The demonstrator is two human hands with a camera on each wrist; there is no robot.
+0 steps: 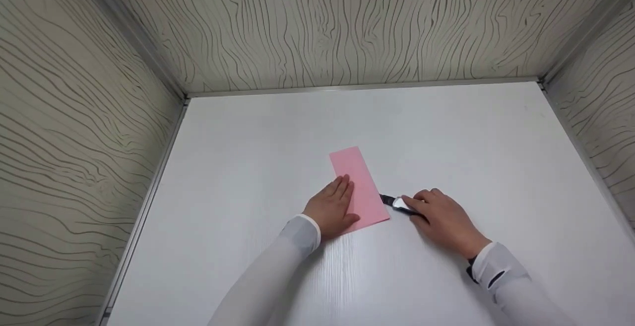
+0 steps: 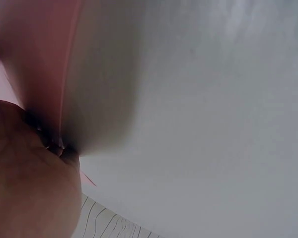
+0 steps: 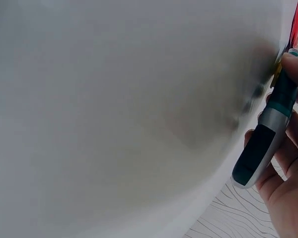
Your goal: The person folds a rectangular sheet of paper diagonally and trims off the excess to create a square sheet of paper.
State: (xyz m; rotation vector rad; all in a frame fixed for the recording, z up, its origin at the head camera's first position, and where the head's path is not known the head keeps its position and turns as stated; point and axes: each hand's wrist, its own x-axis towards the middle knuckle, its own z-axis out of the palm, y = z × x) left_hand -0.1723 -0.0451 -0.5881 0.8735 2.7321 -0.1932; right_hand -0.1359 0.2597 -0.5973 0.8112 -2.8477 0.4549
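Observation:
A pink sheet of paper, which looks folded, lies slanted on the white table. My left hand rests on its left side, fingers extended and pressing it down. In the left wrist view the paper rises past the hand. My right hand grips a utility knife with a dark and silver handle. Its dark tip meets the paper's right edge; whether it reaches under the sheet is hidden. The right wrist view shows the knife's handle between thumb and fingers.
The white table stretches around the paper on every side. Wood-grain panels stand at the back, left and right, with grey metal edging along the table's far side.

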